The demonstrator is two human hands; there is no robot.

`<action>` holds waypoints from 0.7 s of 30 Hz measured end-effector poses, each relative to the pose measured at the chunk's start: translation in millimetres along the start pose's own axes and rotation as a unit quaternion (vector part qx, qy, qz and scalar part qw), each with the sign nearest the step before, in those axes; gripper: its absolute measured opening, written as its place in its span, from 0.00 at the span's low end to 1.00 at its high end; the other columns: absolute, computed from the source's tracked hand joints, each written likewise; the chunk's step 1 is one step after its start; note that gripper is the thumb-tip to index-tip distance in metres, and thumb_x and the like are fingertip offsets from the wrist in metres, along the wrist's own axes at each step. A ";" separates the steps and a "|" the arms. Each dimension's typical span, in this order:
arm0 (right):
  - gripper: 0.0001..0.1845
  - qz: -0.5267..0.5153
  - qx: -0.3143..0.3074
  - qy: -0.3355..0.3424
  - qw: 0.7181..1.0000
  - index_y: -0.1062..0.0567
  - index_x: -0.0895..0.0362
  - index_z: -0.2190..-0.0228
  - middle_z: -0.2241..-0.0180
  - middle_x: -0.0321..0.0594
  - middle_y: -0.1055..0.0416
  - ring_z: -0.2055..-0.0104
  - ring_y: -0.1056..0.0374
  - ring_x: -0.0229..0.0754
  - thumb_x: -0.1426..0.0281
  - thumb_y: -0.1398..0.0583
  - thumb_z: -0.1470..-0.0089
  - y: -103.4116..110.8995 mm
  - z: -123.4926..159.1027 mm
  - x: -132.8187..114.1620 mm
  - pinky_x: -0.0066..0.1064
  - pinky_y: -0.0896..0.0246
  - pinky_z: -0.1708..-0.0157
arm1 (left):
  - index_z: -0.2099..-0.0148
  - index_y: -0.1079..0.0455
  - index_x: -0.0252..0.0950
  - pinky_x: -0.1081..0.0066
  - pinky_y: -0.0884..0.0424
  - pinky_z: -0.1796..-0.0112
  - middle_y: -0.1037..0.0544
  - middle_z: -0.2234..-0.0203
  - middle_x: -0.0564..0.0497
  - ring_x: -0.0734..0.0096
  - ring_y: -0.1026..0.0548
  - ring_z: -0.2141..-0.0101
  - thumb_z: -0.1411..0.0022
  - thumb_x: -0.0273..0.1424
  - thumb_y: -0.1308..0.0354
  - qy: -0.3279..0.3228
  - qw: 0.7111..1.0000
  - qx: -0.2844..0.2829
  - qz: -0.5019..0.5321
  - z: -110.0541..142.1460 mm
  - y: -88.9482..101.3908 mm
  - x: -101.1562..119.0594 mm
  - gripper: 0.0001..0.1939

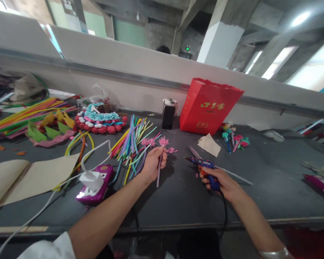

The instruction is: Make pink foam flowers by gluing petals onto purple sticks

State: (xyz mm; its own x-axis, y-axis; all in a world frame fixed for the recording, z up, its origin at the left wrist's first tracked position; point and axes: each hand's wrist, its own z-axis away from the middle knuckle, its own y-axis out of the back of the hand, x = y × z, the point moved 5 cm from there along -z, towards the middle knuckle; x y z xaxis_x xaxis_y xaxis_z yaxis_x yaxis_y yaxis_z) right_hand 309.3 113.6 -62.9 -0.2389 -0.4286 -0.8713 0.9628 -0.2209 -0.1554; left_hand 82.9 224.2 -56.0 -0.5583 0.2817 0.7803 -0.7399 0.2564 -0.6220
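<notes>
Between the fingers of my left hand (pixel 152 163) is a pink paper flower (pixel 163 141) on a purple stem, held upright over the table. Loose pink petals (pixel 171 150) and more pink blossoms (pixel 148 142) lie just behind that hand. My right hand (pixel 223 181) is wrapped round the handle of a blue hot glue gun (pixel 207 164) with an orange trigger, its nozzle pointing left toward the flower. A clear glue stick (pixel 233 175) sticks out from the back of the gun. Scissors (pixel 195 152) lie beside the nozzle, partly hidden.
Coloured straw-like strips (pixel 135 138) lie left of centre, near a purple power strip (pixel 105 172) with a white plug. A black phone (pixel 167 117) leans upright beside a red paper bag (pixel 205 108). Finished paper flowers (pixel 239 141) lie right. An open notebook (pixel 40 174) is at left.
</notes>
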 end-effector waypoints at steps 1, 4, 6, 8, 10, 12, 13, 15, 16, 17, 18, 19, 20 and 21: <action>0.14 0.025 -0.004 -0.009 1.000 0.24 0.61 0.68 0.75 0.39 0.28 0.79 0.35 0.31 0.65 0.32 0.53 4.9 -0.4 -2.3 0.21 0.38 0.84 | 0.67 0.35 0.35 0.78 0.51 0.86 0.33 0.85 0.58 0.82 0.42 0.89 0.42 0.35 0.42 -0.001 1.000 -0.001 -0.004 0.1 -0.3 0.8 0.09; 0.17 0.100 -0.007 -0.026 0.995 0.24 0.62 0.70 0.76 0.40 0.28 0.81 0.37 0.32 0.59 0.34 0.51 18.2 -2.0 -8.9 0.23 0.36 0.84 | 0.67 0.35 0.35 0.78 0.52 0.87 0.33 0.86 0.58 0.82 0.43 0.89 0.43 0.35 0.40 -0.004 1.000 -0.007 -0.018 1.0 -1.9 1.9 0.10; 0.19 0.145 -0.001 -0.034 0.989 0.24 0.62 0.71 0.76 0.41 0.27 0.81 0.36 0.32 0.56 0.34 0.50 25.0 -3.1 -11.9 0.24 0.35 0.83 | 0.67 0.35 0.34 0.78 0.54 0.87 0.33 0.87 0.59 0.83 0.44 0.90 0.43 0.36 0.40 -0.006 0.999 -0.013 -0.029 1.8 -3.2 1.9 0.11; 0.22 0.191 0.008 -0.040 0.981 0.23 0.62 0.71 0.76 0.43 0.26 0.81 0.36 0.33 0.53 0.36 0.50 30.1 -4.0 -13.3 0.25 0.36 0.83 | 0.67 0.34 0.34 0.78 0.54 0.87 0.34 0.87 0.59 0.83 0.45 0.90 0.44 0.38 0.39 -0.007 0.999 -0.020 -0.040 2.5 -4.5 2.1 0.12; 0.25 0.242 0.027 -0.036 0.969 0.22 0.62 0.71 0.76 0.45 0.25 0.81 0.35 0.36 0.50 0.38 0.49 34.3 -5.2 -15.3 0.28 0.37 0.83 | 0.67 0.34 0.34 0.78 0.54 0.87 0.35 0.87 0.60 0.84 0.45 0.90 0.44 0.39 0.38 -0.008 0.999 -0.025 -0.048 3.2 -5.8 3.0 0.13; 0.27 0.304 0.067 -0.014 0.950 0.22 0.61 0.73 0.79 0.46 0.26 0.82 0.33 0.40 0.48 0.40 0.48 39.0 -6.3 -20.1 0.31 0.38 0.82 | 0.67 0.34 0.34 0.79 0.54 0.86 0.35 0.87 0.60 0.84 0.45 0.90 0.44 0.40 0.38 -0.007 0.998 -0.029 -0.055 3.8 -7.1 4.1 0.14; 0.26 0.339 0.093 0.004 0.936 0.22 0.60 0.75 0.81 0.45 0.27 0.82 0.32 0.42 0.48 0.40 0.49 41.2 -6.4 -24.0 0.31 0.39 0.81 | 0.67 0.34 0.34 0.79 0.54 0.86 0.35 0.88 0.60 0.84 0.45 0.90 0.44 0.40 0.38 -0.006 0.998 -0.031 -0.058 4.1 -7.9 4.7 0.14; 0.22 0.410 0.157 0.056 0.897 0.24 0.58 0.81 0.83 0.44 0.29 0.78 0.30 0.46 0.52 0.38 0.49 44.0 -4.7 -34.8 0.32 0.41 0.77 | 0.67 0.35 0.35 0.79 0.54 0.87 0.36 0.88 0.61 0.83 0.45 0.90 0.45 0.40 0.38 -0.004 0.997 -0.034 -0.064 4.9 -9.3 5.3 0.14; 0.20 0.444 0.189 0.086 0.872 0.25 0.57 0.82 0.83 0.44 0.29 0.75 0.28 0.48 0.56 0.38 0.49 43.3 -2.9 -41.0 0.32 0.41 0.75 | 0.67 0.35 0.35 0.79 0.54 0.87 0.36 0.88 0.61 0.83 0.45 0.90 0.45 0.40 0.39 -0.003 0.997 -0.035 -0.066 5.2 -10.0 5.2 0.13; 0.17 0.474 0.215 0.116 0.846 0.25 0.56 0.82 0.81 0.45 0.28 0.71 0.27 0.49 0.59 0.37 0.49 40.6 -0.7 -46.9 0.33 0.42 0.72 | 0.67 0.35 0.35 0.78 0.54 0.87 0.36 0.88 0.61 0.83 0.45 0.90 0.44 0.40 0.39 -0.002 0.997 -0.036 -0.069 5.5 -10.5 4.8 0.13; 0.14 0.499 0.234 0.146 0.821 0.24 0.56 0.80 0.78 0.46 0.26 0.68 0.27 0.50 0.62 0.38 0.48 35.3 1.2 -52.3 0.33 0.42 0.70 | 0.67 0.35 0.35 0.78 0.54 0.87 0.36 0.88 0.61 0.83 0.46 0.90 0.44 0.40 0.39 0.000 0.997 -0.037 -0.071 5.7 -10.9 4.3 0.13; 0.12 0.522 0.243 0.173 0.799 0.23 0.55 0.77 0.75 0.46 0.25 0.65 0.27 0.50 0.64 0.40 0.46 27.5 2.3 -56.9 0.33 0.43 0.69 | 0.67 0.35 0.35 0.79 0.54 0.87 0.36 0.88 0.61 0.83 0.46 0.90 0.44 0.39 0.39 0.002 0.997 -0.037 -0.073 5.8 -11.2 3.7 0.13; 0.10 0.542 0.243 0.197 0.780 0.22 0.54 0.73 0.71 0.45 0.23 0.63 0.28 0.49 0.66 0.42 0.44 17.1 2.0 -60.5 0.33 0.43 0.67 | 0.67 0.35 0.35 0.79 0.54 0.87 0.36 0.88 0.61 0.83 0.46 0.90 0.44 0.39 0.40 0.003 0.996 -0.037 -0.076 5.7 -11.2 3.1 0.13; 0.10 0.559 0.233 0.219 0.765 0.21 0.53 0.69 0.68 0.44 0.22 0.62 0.28 0.48 0.67 0.43 0.43 4.5 0.1 -63.4 0.32 0.42 0.66 | 0.67 0.35 0.35 0.79 0.54 0.87 0.36 0.88 0.61 0.83 0.46 0.90 0.44 0.39 0.40 0.004 0.996 -0.035 -0.079 5.6 -11.1 2.7 0.12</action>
State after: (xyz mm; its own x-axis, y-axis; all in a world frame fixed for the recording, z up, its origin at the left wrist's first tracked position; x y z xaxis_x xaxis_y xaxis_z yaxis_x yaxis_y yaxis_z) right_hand 328.8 139.6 -8.4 0.8648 -0.2655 -0.4261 0.3602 -0.2632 0.8950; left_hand 87.4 217.0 -46.6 -0.4346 0.2401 0.8680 -0.7895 0.3623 -0.4955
